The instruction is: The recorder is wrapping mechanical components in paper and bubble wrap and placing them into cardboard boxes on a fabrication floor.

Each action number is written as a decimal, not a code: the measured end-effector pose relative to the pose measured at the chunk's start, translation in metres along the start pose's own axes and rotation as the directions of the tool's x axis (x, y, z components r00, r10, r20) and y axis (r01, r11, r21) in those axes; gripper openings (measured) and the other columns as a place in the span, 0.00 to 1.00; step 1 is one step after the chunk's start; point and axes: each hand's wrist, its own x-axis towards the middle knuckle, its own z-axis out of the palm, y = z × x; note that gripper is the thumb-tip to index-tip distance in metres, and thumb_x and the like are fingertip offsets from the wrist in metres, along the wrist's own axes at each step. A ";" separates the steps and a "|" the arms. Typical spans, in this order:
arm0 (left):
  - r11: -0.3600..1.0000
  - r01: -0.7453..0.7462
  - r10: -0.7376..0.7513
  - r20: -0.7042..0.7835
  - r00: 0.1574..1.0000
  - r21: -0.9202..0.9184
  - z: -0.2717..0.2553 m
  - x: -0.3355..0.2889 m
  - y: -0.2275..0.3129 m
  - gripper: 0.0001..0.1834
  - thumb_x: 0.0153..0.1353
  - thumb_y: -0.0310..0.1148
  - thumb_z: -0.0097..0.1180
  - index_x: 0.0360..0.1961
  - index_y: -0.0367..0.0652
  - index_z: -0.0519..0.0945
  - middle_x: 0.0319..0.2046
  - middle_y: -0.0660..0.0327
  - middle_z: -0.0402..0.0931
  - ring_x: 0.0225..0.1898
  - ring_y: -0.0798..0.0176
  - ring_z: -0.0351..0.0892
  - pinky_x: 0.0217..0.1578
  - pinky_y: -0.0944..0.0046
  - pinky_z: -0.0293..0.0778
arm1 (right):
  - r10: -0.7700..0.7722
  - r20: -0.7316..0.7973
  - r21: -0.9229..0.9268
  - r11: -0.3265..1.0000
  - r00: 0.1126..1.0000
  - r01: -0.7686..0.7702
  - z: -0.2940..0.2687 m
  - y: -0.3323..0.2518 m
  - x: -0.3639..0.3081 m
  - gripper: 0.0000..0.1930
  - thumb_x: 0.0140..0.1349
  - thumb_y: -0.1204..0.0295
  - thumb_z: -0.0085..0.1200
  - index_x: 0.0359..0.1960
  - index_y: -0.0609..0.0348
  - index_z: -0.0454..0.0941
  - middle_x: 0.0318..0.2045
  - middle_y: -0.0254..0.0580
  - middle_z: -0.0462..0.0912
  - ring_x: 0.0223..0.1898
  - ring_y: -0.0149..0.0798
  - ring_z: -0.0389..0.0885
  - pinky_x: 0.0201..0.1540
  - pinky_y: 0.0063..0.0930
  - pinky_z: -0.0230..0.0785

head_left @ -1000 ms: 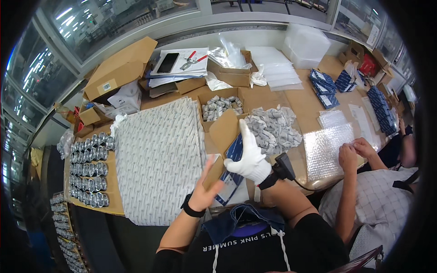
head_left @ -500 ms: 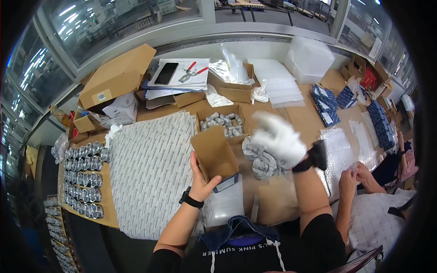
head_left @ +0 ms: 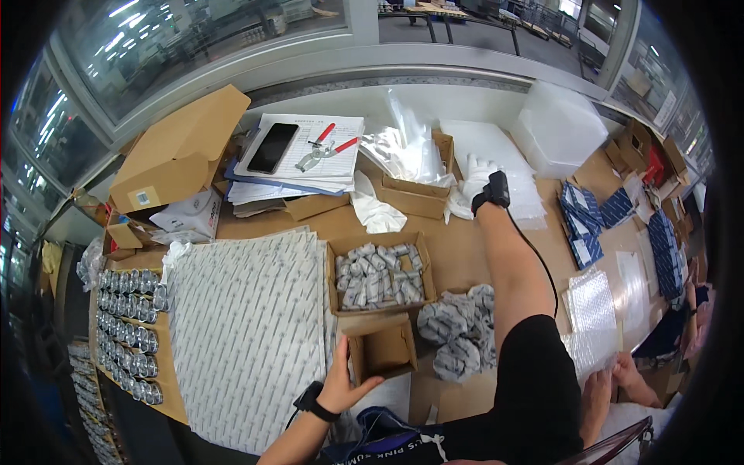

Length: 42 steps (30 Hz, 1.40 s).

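Note:
My left hand [head_left: 342, 387] grips a small brown cardboard box [head_left: 385, 349] by its left and near sides. The box's top faces up, and its inside looks bare. My right hand [head_left: 479, 180], in a white glove, reaches far forward to the left edge of a stack of thin translucent foam sheets [head_left: 504, 151]. Its fingers are stretched out over the sheets; whether they press on them is hard to see. Several paper-wrapped round bundles [head_left: 457, 360] lie under and beside my right forearm. Beyond the small box stands a carton of small paper-wrapped pieces [head_left: 373, 267].
Printed wrapping paper [head_left: 244, 333] lies stacked to the left, beside rows of shiny metal rings [head_left: 139, 341]. At the back are a phone [head_left: 273, 147], red-handled pliers [head_left: 318, 155] and a carton of plastic bags [head_left: 422, 198]. Blue boxes [head_left: 581, 225] and a co-worker's hands [head_left: 612, 380] are right.
My right hand has moved forward from above the wrapped bundles to the foam sheets. The box in my left hand has tilted so its inside shows more. The view has shifted too.

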 end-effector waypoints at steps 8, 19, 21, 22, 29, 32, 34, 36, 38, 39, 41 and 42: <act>0.996 -0.008 0.010 0.028 1.000 -0.087 -0.006 0.005 0.003 0.62 0.43 0.38 0.71 0.65 0.33 0.35 0.64 0.39 0.45 0.66 0.45 0.47 0.62 0.54 0.51 | 0.252 0.012 0.297 0.923 0.968 -0.244 0.021 0.052 0.049 0.16 0.58 0.65 0.46 0.39 0.63 0.79 0.38 0.54 0.81 0.42 0.47 0.80 0.44 0.34 0.70; 0.778 -0.405 0.545 -0.194 0.816 0.480 -0.058 -0.086 0.113 0.42 0.34 0.42 0.72 0.50 0.36 0.67 0.51 0.47 0.64 0.58 0.39 0.59 0.56 0.45 0.58 | -0.164 0.005 0.720 -0.684 0.986 -0.117 -0.287 -0.019 -0.246 0.16 0.61 0.65 0.52 0.45 0.64 0.72 0.40 0.39 0.78 0.42 0.31 0.75 0.49 0.25 0.65; 0.725 -0.566 0.662 -0.172 0.729 0.393 -0.047 -0.101 0.156 0.46 0.31 0.45 0.74 0.51 0.38 0.65 0.50 0.48 0.64 0.56 0.38 0.60 0.55 0.44 0.59 | -0.273 -0.031 0.625 -0.756 0.962 -0.194 -0.314 -0.049 -0.302 0.16 0.61 0.64 0.52 0.45 0.63 0.72 0.40 0.39 0.78 0.43 0.32 0.75 0.50 0.26 0.66; 0.730 -0.603 0.673 -0.184 0.716 0.321 -0.039 -0.107 0.170 0.45 0.33 0.41 0.73 0.52 0.38 0.64 0.51 0.48 0.63 0.56 0.37 0.59 0.55 0.43 0.59 | -0.330 0.023 0.660 -0.704 0.944 -0.262 -0.317 -0.062 -0.325 0.16 0.61 0.64 0.52 0.45 0.62 0.72 0.40 0.39 0.78 0.44 0.33 0.75 0.51 0.27 0.65; 0.749 -0.441 0.640 -0.370 0.673 0.494 -0.046 -0.156 0.172 0.23 0.47 0.25 0.60 0.46 0.35 0.70 0.45 0.46 0.69 0.47 0.44 0.71 0.47 0.56 0.69 | -0.519 0.023 0.494 -0.737 0.854 -0.461 -0.328 -0.100 -0.410 0.17 0.60 0.66 0.53 0.48 0.59 0.67 0.47 0.38 0.74 0.51 0.36 0.71 0.56 0.36 0.64; 0.867 -0.355 0.488 -0.449 0.749 0.351 -0.039 -0.176 0.170 0.10 0.55 0.23 0.52 0.39 0.32 0.73 0.36 0.51 0.74 0.37 0.51 0.76 0.38 0.61 0.72 | -0.565 0.008 0.492 -0.716 0.825 -0.496 -0.307 -0.097 -0.430 0.19 0.58 0.72 0.56 0.50 0.59 0.66 0.50 0.40 0.71 0.53 0.37 0.70 0.56 0.38 0.63; 0.914 -0.308 0.399 -0.440 0.805 0.265 -0.062 -0.180 0.169 0.08 0.57 0.24 0.51 0.38 0.32 0.73 0.37 0.50 0.74 0.36 0.51 0.75 0.37 0.63 0.71 | -0.532 0.096 0.686 -0.577 0.841 -0.443 -0.294 -0.113 -0.433 0.25 0.53 0.76 0.60 0.52 0.61 0.64 0.52 0.41 0.68 0.54 0.35 0.69 0.54 0.32 0.65; 0.962 -0.220 0.266 -0.379 0.886 0.160 -0.078 -0.187 0.165 0.07 0.61 0.26 0.48 0.36 0.32 0.75 0.35 0.51 0.75 0.34 0.57 0.75 0.35 0.68 0.70 | -0.646 0.232 0.724 -0.384 0.727 -0.572 -0.279 -0.123 -0.443 0.27 0.52 0.73 0.61 0.53 0.63 0.63 0.50 0.40 0.69 0.52 0.33 0.70 0.51 0.27 0.66; 0.980 -0.198 0.181 -0.304 0.935 -0.025 -0.073 -0.193 0.146 0.08 0.61 0.26 0.48 0.37 0.32 0.75 0.35 0.54 0.76 0.35 0.60 0.75 0.36 0.68 0.70 | -0.695 0.302 0.680 -0.323 0.653 -0.658 -0.277 -0.137 -0.458 0.26 0.54 0.67 0.61 0.52 0.63 0.65 0.46 0.39 0.72 0.46 0.30 0.72 0.47 0.24 0.67; 0.963 -0.164 0.119 -0.212 0.970 -0.212 -0.066 -0.195 0.139 0.09 0.61 0.25 0.47 0.38 0.31 0.76 0.34 0.56 0.77 0.36 0.63 0.75 0.37 0.68 0.70 | -0.696 0.306 0.675 -0.322 0.649 -0.664 -0.275 -0.141 -0.463 0.26 0.54 0.67 0.61 0.52 0.63 0.65 0.46 0.39 0.72 0.46 0.30 0.72 0.47 0.24 0.67; 0.901 -0.135 0.085 -0.137 0.987 -0.412 -0.054 -0.203 0.131 0.09 0.61 0.24 0.48 0.41 0.32 0.75 0.34 0.59 0.77 0.37 0.70 0.74 0.37 0.70 0.70 | -0.701 0.232 0.766 -0.296 0.674 -0.571 -0.267 -0.143 -0.470 0.24 0.54 0.65 0.61 0.49 0.63 0.67 0.42 0.37 0.74 0.43 0.27 0.72 0.45 0.23 0.67; 0.849 -0.106 0.057 -0.110 0.992 -0.517 -0.050 -0.204 0.124 0.09 0.60 0.24 0.48 0.41 0.33 0.75 0.34 0.60 0.77 0.36 0.71 0.74 0.37 0.72 0.70 | -0.692 0.220 0.803 -0.272 0.687 -0.531 -0.265 -0.142 -0.473 0.23 0.55 0.63 0.60 0.48 0.63 0.68 0.39 0.34 0.75 0.40 0.26 0.72 0.42 0.23 0.68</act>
